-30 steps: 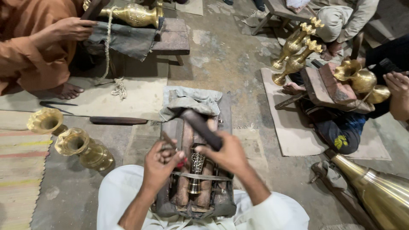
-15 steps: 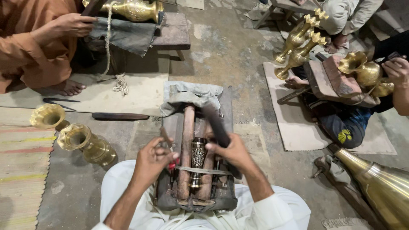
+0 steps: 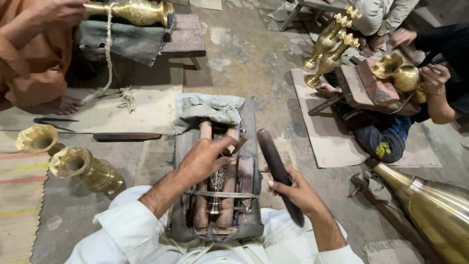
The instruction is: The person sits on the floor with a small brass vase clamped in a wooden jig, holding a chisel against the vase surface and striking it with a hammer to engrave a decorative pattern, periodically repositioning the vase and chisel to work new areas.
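Brass stem (image 3: 215, 188) is strapped between wooden rails (image 3: 227, 205), a chisel (image 3: 238, 145) pinched by the left hand (image 3: 205, 159), a dark mallet (image 3: 278, 173) gripped by the right hand (image 3: 295, 190).

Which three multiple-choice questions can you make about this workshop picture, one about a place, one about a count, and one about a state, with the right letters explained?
1. Where does the small engraved metal piece lie?
A. Between two wooden rods on the padded block
B. On the striped mat
C. In a co-worker's lap

2. How many brass vases stand on the floor at the person's left?
A. One
B. Two
C. Four

3. What is the state of the right hand?
A. Open and empty
B. Flat on the floor
C. Closed on a dark wooden baton

Answers:
1. A, the piece sits strapped between the wooden rods below the left hand.
2. B, two flared brass mouths show side by side.
3. C, the fingers wrap the baton's lower part, and it is raised above the block.
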{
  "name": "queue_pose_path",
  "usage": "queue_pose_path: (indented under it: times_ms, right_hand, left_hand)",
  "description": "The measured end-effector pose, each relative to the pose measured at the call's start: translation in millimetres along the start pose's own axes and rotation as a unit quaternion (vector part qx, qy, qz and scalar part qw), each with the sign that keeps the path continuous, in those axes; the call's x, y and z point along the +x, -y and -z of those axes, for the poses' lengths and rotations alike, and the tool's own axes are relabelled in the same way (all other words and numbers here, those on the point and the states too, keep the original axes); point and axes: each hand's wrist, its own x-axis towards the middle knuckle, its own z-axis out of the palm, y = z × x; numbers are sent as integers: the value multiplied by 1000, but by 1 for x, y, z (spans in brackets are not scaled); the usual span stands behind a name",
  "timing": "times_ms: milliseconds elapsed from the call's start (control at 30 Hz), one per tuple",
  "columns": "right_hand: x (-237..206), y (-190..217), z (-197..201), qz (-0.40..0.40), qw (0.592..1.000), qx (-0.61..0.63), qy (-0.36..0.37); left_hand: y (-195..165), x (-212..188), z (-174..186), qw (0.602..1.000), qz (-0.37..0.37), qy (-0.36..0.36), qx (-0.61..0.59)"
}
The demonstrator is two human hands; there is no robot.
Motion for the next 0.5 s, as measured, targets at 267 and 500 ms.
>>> queue_pose_path:
  times_ms: [267, 500]
  right_hand:
    - [-3, 20, -2, 139, 949, -129, -253]
    - [-21, 84, 9, 308, 806, -446, -240]
  left_hand:
    - [1, 4, -4, 995, -11, 67, 79]
    - [0, 2, -1, 995, -35, 66, 71]
